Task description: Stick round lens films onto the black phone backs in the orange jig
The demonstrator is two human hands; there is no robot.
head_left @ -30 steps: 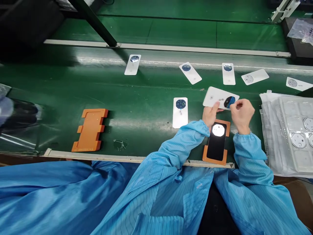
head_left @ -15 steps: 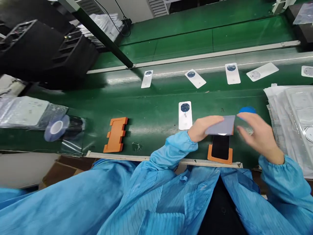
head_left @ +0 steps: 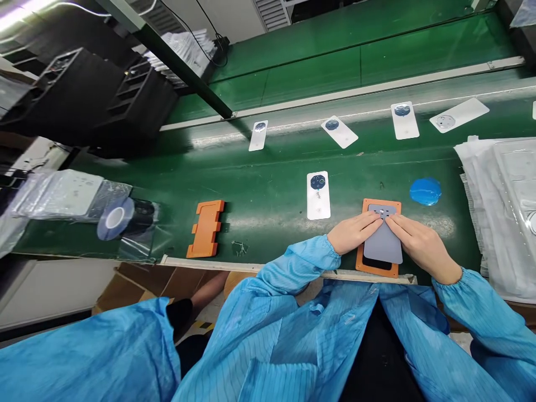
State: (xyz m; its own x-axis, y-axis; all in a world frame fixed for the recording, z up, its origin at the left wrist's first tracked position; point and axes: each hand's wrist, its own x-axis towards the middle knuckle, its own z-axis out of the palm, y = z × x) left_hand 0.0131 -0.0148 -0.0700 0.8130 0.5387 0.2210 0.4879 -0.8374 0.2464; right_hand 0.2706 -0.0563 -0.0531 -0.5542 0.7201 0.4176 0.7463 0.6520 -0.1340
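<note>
A grey phone-shaped panel [head_left: 383,243] lies slightly askew over an orange fixture [head_left: 363,267] near the front edge of the green bench. Black shows in the fixture below the panel's lower end. My left hand [head_left: 353,231] has its fingers pressed together on the panel's upper left side. From the right, my right hand [head_left: 422,244] pinches the panel's upper right side, its fingertips close to those of my left hand. A white panel with a dark round camera area [head_left: 319,204] lies left of the fixture.
More white panels, one of them slanted [head_left: 345,135], lie along the back of the bench. An orange block [head_left: 206,230] and a tape roll [head_left: 115,218] are to the left. A blue round piece [head_left: 425,191] and stacked clear trays [head_left: 513,223] stand right. Another person's blue sleeve [head_left: 96,346] shows lower left.
The grey panel has come down from above onto the orange fixture. My right hand has moved left and down to touch it, and my left hand has shifted with it. The view has shifted slightly.
</note>
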